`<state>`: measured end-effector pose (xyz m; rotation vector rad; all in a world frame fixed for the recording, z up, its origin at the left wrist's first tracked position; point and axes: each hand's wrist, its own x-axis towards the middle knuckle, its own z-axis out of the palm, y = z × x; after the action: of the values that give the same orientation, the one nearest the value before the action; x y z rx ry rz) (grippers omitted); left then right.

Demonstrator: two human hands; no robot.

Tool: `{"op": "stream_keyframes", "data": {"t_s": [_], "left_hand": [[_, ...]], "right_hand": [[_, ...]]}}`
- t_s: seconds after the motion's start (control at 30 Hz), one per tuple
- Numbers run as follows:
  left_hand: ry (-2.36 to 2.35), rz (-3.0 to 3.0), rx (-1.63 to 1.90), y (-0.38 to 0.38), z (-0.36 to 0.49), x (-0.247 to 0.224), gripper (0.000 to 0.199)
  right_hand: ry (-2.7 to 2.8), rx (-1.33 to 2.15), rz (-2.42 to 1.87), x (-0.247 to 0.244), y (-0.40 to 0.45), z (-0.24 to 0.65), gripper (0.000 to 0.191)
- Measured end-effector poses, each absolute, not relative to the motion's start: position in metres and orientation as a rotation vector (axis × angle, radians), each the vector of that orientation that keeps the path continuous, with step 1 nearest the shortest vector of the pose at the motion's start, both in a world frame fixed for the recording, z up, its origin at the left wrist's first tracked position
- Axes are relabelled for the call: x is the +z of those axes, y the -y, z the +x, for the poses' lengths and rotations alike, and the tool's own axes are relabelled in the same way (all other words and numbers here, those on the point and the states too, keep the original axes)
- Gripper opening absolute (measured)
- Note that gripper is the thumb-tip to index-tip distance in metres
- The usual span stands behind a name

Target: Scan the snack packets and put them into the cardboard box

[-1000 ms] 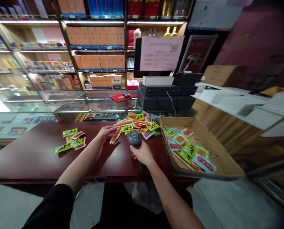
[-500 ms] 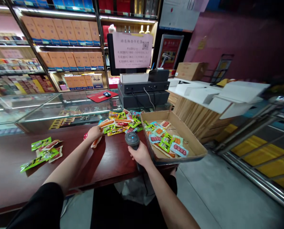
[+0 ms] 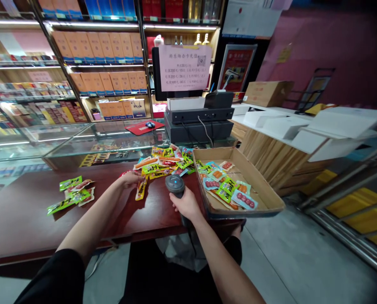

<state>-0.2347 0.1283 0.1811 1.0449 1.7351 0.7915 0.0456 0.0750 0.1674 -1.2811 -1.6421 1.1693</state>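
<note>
My left hand (image 3: 131, 179) is closed on one end of a yellow snack packet (image 3: 140, 188), at the near left edge of a pile of snack packets (image 3: 163, 162). In my right hand (image 3: 188, 204) is a dark handheld scanner (image 3: 175, 185), its head up, above the red-brown table just left of the cardboard tray (image 3: 266, 188). Several green, blue and white packets (image 3: 228, 189) lie inside that tray. A smaller group of green and reddish packets (image 3: 72, 195) rests on the table at the left.
Behind the pile are a glass counter (image 3: 112, 131), a red mat (image 3: 140, 127) with a mouse, and a monitor with a pink paper sign (image 3: 185, 67) above black boxes (image 3: 201, 131). White boxes (image 3: 280, 124) stand on a wood-sided counter at the right.
The sausage-like packet by my left hand is no longer seen there; a yellow packet is now at its fingers. My right hand still holds the scanner. The view has shifted slightly left.
</note>
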Motion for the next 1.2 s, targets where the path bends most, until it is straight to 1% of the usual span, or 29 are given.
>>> {"op": "stream_keyframes", "data": {"t_s": [0.07, 0.17, 0.37, 0.53, 0.67, 0.83, 1.1, 1.2], "left_hand": [[-1.509, 0.823, 0.835, -0.119, -0.233, 0.179, 0.023], [-1.337, 0.71, 0.807, -0.106, -0.229, 0.177, 0.033], [-1.279, 0.814, 1.042, -0.099, -0.224, 0.187, 0.045], [-1.269, 0.901, 1.065, -0.115, -0.205, 0.202, 0.045], [-1.282, 0.92, 1.109, -0.13, -0.182, 0.211, 0.048], [-1.31, 0.946, 1.082, -0.144, -0.167, 0.215, 0.049], [-1.255, 1.097, 0.976, -0.146, -0.165, 0.216, 0.045], [-1.27, 1.086, 0.988, -0.143, -0.164, 0.219, 0.047]], "right_hand": [[1.651, 1.169, -1.272, 0.169, -0.075, 0.044, 0.025], [1.662, 1.14, -1.259, 0.174, -0.074, 0.042, 0.024], [1.704, 1.094, -1.223, 0.181, -0.072, 0.035, 0.027], [1.696, 1.098, -1.18, 0.196, -0.078, 0.027, 0.034], [1.663, 1.114, -1.141, 0.215, -0.083, 0.023, 0.03], [1.628, 1.109, -1.134, 0.231, -0.086, 0.026, 0.026], [1.619, 1.052, -1.188, 0.23, -0.089, 0.033, 0.028], [1.62, 1.04, -1.181, 0.23, -0.089, 0.032, 0.028]]}}
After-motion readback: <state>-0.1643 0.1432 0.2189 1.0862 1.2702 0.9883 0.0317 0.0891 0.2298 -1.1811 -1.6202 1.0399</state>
